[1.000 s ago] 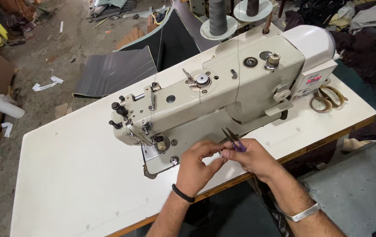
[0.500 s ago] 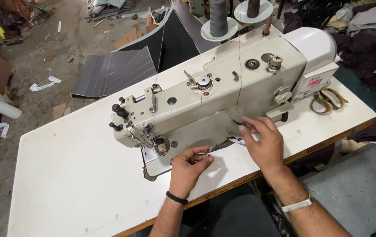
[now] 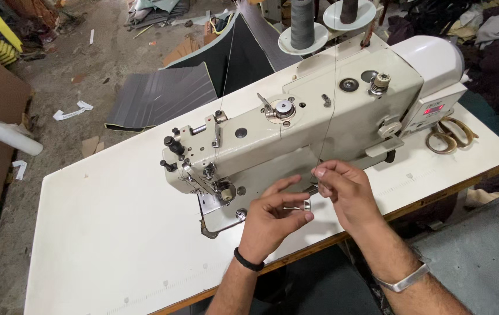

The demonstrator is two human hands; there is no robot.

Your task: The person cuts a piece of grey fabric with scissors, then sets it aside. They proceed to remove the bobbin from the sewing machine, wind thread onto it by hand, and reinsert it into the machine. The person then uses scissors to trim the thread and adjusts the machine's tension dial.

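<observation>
- The left hand [image 3: 273,224] hovers just in front of the sewing machine [image 3: 296,131], palm turned toward the person's body; its thumb and forefinger are closed on a small metal bobbin [image 3: 306,205], the other fingers fanned apart, probably so that the bobbin stays in plain sight.
- The right hand [image 3: 345,195] sits just to the right of the bobbin, finger and thumb pinched together on a thin thread [image 3: 330,111] that runs taut up over the machine body toward the dark spools [image 3: 302,26] behind it; the high pinch seems to hold the line tight and clear of the machine.
- Both hands hang above the front edge of the white worktop [image 3: 104,233], near the machine's needle end.
- Left of the machine the worktop offers broad flat room; to its right lie scissors [image 3: 449,135] close to the worktop's edge, well apart from the hands.
- Behind the machine dark fabric panels [image 3: 162,96] lie on the littered floor.
</observation>
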